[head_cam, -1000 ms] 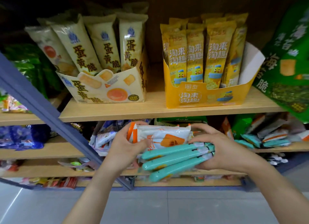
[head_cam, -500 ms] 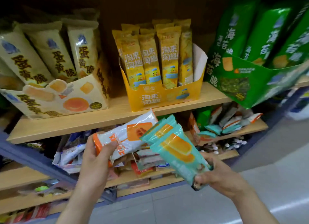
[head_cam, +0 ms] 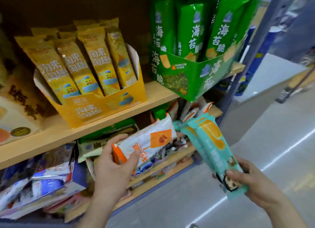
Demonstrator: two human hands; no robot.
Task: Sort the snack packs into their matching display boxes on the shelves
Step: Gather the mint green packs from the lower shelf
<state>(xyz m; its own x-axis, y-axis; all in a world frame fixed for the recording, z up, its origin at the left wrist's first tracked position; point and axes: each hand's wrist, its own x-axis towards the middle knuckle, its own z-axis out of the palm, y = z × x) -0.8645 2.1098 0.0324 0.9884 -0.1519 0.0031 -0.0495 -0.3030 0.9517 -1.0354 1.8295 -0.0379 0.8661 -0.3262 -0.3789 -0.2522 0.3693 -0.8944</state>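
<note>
Both hands busy: left hand [head_cam: 112, 166] pinching end of white-orange pack [head_cam: 150, 141], right hand [head_cam: 255, 185] gripping teal packs [head_cam: 206, 142]; seeming light, slippery, crushable.

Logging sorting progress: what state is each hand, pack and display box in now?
left hand: grips the white-and-orange pack
white-and-orange pack: held, tilted, not yet boxed
right hand: grips the teal packs' lower end
teal packs: held together, tilted
yellow display box: open-topped, packs standing inside
green display box: open-topped, packs standing inside, corner overhanging shelf
</note>
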